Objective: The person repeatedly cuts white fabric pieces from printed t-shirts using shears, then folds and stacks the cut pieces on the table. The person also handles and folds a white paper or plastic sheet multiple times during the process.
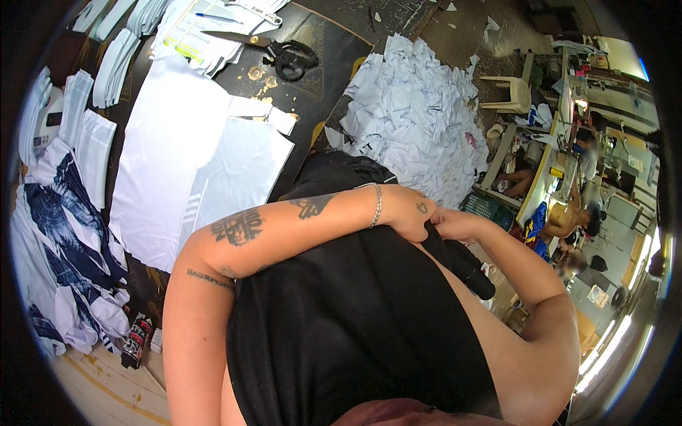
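Black cloth [355, 312] fills the lower middle of the head view; it is a garment stretched over the person's front. Both hands meet at its upper right edge, right of centre in the frame. The left hand [408, 209], with a bracelet [377, 204] at the wrist, has its fingers closed on a fold of the cloth. The right hand [455, 226] touches the left one and also pinches the cloth, its fingers narrow around the fold. The left forearm runs across the middle of the frame; the right one comes up from the lower right.

Behind the arms, in the upper left, a dark desk [327, 53] carries white panels [177, 149] laid flat, black scissors [280, 53] near the top centre, and papers [206, 32] just beside them. Stacks of white and navy printed pieces [60, 213] lie along the left edge. A spray can [135, 342] lies at the lower left. A heap of white scraps [415, 117] sits on the floor at upper centre-right. A plastic chair [508, 92] stands beyond it, and other people work at benches on the far right.
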A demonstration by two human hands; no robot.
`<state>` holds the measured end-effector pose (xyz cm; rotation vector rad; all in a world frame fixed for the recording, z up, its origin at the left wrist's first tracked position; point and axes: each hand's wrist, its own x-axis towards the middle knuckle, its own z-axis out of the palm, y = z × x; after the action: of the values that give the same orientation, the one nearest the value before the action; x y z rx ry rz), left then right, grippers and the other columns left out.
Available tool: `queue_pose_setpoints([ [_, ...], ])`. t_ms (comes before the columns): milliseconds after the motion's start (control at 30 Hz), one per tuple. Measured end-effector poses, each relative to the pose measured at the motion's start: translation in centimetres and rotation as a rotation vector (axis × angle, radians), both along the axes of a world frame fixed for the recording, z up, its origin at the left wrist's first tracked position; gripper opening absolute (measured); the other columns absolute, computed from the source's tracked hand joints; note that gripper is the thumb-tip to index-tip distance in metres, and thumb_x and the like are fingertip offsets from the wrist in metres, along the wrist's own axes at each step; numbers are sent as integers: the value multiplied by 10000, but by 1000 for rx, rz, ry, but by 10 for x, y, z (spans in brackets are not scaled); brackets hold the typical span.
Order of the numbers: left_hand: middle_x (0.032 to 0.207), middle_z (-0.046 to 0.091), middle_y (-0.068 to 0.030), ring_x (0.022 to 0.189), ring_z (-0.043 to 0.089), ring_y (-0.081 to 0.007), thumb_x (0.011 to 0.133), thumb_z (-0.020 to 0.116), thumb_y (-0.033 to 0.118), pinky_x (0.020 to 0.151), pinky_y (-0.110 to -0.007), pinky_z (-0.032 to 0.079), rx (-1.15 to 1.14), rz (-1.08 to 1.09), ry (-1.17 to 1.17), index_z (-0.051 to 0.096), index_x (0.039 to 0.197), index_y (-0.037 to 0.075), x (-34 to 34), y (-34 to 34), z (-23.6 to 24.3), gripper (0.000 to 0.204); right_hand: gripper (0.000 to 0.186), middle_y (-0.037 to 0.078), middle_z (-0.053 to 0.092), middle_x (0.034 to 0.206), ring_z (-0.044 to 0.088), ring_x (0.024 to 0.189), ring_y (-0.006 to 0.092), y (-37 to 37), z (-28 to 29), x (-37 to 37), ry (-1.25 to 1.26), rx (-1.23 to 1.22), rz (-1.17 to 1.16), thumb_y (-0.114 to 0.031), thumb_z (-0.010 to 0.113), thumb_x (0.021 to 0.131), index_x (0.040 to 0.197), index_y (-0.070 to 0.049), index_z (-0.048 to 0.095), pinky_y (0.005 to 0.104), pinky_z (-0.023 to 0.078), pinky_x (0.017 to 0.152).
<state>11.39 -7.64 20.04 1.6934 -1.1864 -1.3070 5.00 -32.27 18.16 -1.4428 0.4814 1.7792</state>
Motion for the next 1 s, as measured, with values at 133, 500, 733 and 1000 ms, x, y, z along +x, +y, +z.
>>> queue_pose_setpoints([
  [133, 1246, 685, -287, 1129, 695, -409, 864, 639, 202, 997, -449, 537, 46, -51, -228, 679, 1261, -7, -5, -4, 6, 451, 425, 25, 701, 1156, 612, 1044, 108, 1, 18, 3, -421, 112, 237, 46, 702, 790, 1208, -27, 699, 304, 515, 903],
  [500, 1094, 743, -203, 1026, 701, -385, 860, 581, 44, 899, -450, 529, -623, 91, 180, 684, 1193, 36, -22, -10, 5, 350, 716, 123, 569, 1469, 545, 1350, 196, -27, 55, -19, -229, 318, -104, 47, 701, 869, 1539, -21, 459, 362, 409, 1163],
  [733, 1076, 752, -208, 1032, 707, -384, 929, 587, 310, 912, -468, 536, -196, -116, -88, 729, 1150, 34, -31, 5, 9, 381, 423, 152, 687, 1336, 703, 1177, 273, -44, 43, -65, 582, 288, -302, -129, 547, 1052, 1443, 34, 540, 456, 527, 1066],
  [1000, 1246, 748, -185, 1147, 688, -260, 1049, 522, 454, 1039, -378, 485, -288, -237, 343, 712, 1265, -22, -28, 4, -7, 556, 338, 0, 734, 1170, 649, 980, 99, 0, 10, -144, 150, 123, -66, -144, 607, 953, 1246, 3, 693, 324, 523, 813],
])
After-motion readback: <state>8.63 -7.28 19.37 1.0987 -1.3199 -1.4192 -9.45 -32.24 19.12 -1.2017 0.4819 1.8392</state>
